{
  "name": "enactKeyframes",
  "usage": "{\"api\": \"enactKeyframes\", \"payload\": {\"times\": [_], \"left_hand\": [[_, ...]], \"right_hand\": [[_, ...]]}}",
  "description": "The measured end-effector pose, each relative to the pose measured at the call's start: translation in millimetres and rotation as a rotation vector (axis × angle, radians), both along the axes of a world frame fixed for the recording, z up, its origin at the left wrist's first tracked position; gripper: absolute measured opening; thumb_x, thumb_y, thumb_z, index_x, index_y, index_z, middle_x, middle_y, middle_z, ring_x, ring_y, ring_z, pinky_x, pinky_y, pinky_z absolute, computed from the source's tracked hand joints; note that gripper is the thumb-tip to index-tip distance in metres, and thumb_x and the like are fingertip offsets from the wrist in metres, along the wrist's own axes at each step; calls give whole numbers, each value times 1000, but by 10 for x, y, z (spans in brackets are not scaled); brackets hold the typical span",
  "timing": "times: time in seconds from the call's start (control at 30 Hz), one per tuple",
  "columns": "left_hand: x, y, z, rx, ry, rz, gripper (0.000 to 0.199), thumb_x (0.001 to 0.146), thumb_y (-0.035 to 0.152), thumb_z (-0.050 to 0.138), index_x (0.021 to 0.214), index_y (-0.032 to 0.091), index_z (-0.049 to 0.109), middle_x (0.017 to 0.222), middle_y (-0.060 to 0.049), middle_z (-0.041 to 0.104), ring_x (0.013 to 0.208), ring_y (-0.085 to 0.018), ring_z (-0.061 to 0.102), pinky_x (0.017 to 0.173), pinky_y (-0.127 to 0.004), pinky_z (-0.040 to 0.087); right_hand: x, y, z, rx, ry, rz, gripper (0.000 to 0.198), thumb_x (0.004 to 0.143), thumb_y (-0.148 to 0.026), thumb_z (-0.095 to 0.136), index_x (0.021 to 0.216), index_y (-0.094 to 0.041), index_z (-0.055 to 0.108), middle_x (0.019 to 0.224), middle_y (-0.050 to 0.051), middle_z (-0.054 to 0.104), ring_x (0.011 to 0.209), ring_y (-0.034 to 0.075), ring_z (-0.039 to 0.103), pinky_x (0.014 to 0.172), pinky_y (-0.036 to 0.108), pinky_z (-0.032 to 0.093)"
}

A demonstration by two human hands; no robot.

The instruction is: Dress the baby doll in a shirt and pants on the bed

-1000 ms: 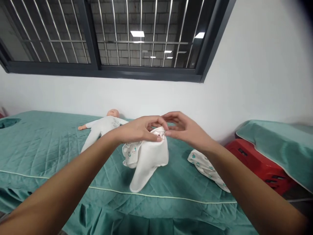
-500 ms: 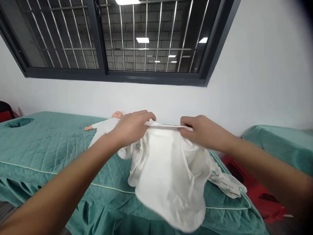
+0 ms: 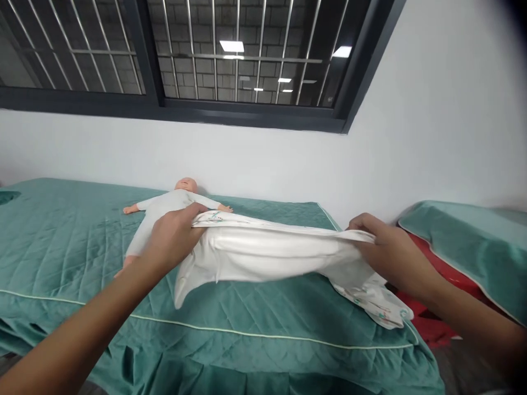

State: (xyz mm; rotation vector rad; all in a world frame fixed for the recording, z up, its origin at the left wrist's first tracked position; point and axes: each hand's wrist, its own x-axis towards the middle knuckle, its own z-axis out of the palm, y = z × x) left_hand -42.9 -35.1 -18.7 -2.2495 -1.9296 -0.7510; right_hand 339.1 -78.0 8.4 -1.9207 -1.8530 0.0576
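Observation:
A white baby garment with a small coloured print is stretched between my two hands above the bed. Its kind is unclear because it is folded and its plain side faces me. My left hand is closed on its upper left corner, and my right hand grips the upper right end. On the bed below my right hand lies white printed cloth; I cannot tell whether it joins the garment. A baby doll in a white suit lies on its back behind my left hand, partly hidden by it.
The bed has a green quilted cover with a pale piped edge and stands against a white wall. A barred window is above. To the right are another green-covered surface and something red.
My hands have moved apart, pulling the garment's upper edge wide. Its lower part has swung up from hanging over the bed's front. The view has shifted, showing more of the doll.

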Motion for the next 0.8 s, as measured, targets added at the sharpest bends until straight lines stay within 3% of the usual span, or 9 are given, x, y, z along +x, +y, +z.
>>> {"api": "enactKeyframes", "payload": {"times": [0.1, 0.2, 0.27, 0.37, 0.47, 0.53, 0.67, 0.8], "left_hand": [[14, 133, 41, -156, 189, -16, 33, 90, 46, 42, 102, 23, 63, 92, -7, 71, 82, -26, 66, 68, -32, 44], [87, 380, -123, -245, 293, -26, 33, 92, 43, 39, 97, 20, 62, 89, -8, 69, 81, -27, 65, 70, -35, 45], [194, 516, -344, -249, 322, 30, 32, 92, 42, 41, 100, 18, 61, 94, -11, 68, 86, -29, 64, 73, -39, 47], [466, 554, -775, -137, 358, 53, 29, 93, 33, 45, 109, 15, 60, 113, -17, 63, 107, -34, 58, 86, -45, 45], [773, 471, -1198, -263, 262, -141, 31, 96, 24, 35, 112, 15, 60, 114, -15, 62, 105, -27, 59, 90, -40, 46], [913, 461, -1403, -298, 202, -151, 33, 97, 23, 34, 115, 13, 59, 120, -16, 60, 111, -28, 57, 95, -42, 44], [981, 639, -1553, -277, 137, -48, 38, 97, 29, 35, 122, 10, 56, 128, -17, 57, 118, -29, 53, 102, -43, 40], [953, 818, -1489, -296, 98, 34, 41, 97, 35, 35, 130, 15, 49, 128, -17, 55, 116, -29, 55, 93, -43, 47]], "right_hand": [[68, 247, -169, -34, -19, 12, 18, 77, -20, 47, 89, -24, 61, 81, 4, 68, 68, 20, 59, 57, 27, 40], [-13, 592, -468, -79, -104, 35, 21, 81, -20, 45, 93, -23, 62, 91, 5, 70, 80, 22, 61, 67, 29, 42], [-178, 786, -737, -102, -181, 17, 25, 83, -17, 44, 101, -21, 62, 103, 7, 69, 90, 23, 61, 74, 31, 43], [-565, 905, -1194, -49, -397, -17, 39, 81, -7, 43, 116, -13, 60, 130, 16, 58, 116, 29, 53, 94, 40, 40], [-980, 855, -1606, -9, -407, 213, 46, 84, -4, 39, 126, -11, 56, 143, 16, 48, 132, 28, 41, 110, 42, 30], [-1175, 823, -1792, -15, -336, 286, 50, 85, -3, 36, 131, -11, 53, 144, 14, 48, 133, 24, 41, 112, 38, 30], [-1298, 922, -1922, -95, -259, 124, 45, 94, -16, 32, 134, -6, 49, 145, 19, 47, 135, 27, 40, 113, 43, 29], [-1270, 1081, -1877, -220, -258, -63, 54, 97, -36, 32, 143, -10, 40, 157, 19, 27, 143, 35, 28, 106, 54, 36]]}}
